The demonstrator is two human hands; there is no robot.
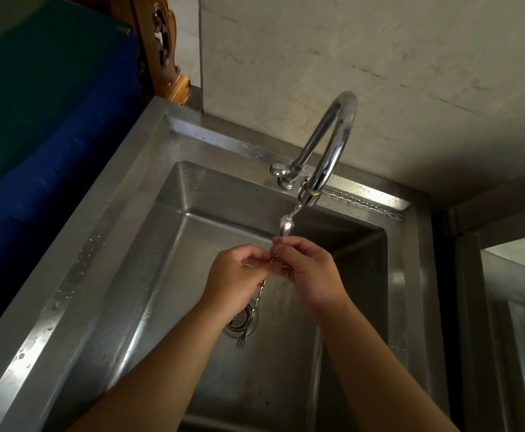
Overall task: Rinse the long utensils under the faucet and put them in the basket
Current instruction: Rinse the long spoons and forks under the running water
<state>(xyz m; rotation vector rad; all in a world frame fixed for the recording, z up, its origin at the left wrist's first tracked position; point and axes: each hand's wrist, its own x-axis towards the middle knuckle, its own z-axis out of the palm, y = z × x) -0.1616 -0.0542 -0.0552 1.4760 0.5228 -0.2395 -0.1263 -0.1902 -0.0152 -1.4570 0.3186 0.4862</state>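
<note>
Utensils (pixel 281 232) pinched by left hand (pixel 239 275) and right hand (pixel 309 269) mid-sink (pixel 148 194), clear of walls.

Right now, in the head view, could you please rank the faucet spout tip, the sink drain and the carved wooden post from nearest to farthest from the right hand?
From the right hand:
1. Faucet spout tip, just above.
2. Sink drain, below left.
3. Carved wooden post, far upper left.

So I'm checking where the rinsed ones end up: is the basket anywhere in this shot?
No, only the steel sink, the faucet and both hands, the left hand and the right hand, on the utensils show; no basket.
</note>
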